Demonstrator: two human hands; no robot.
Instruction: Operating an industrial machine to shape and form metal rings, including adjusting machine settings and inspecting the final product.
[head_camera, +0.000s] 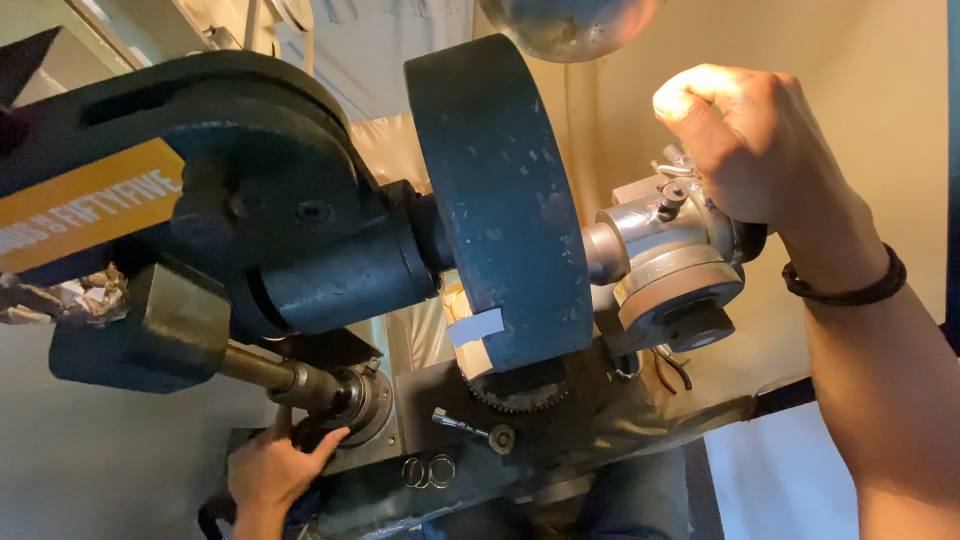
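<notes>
A dark blue-green grinding machine fills the view, with a large round wheel guard in the middle. My right hand is closed around the top of a shiny metal tool-holder fixture at the guard's right side. A black band circles that wrist. My left hand reaches up from below and touches a round metal knob at the end of a shaft. Its fingers are spread on the knob's underside.
A belt housing with an orange label spans the left. A small lever and two metal rings sit on the machine base. A lamp shade hangs at the top. Crumpled foil shows at far left.
</notes>
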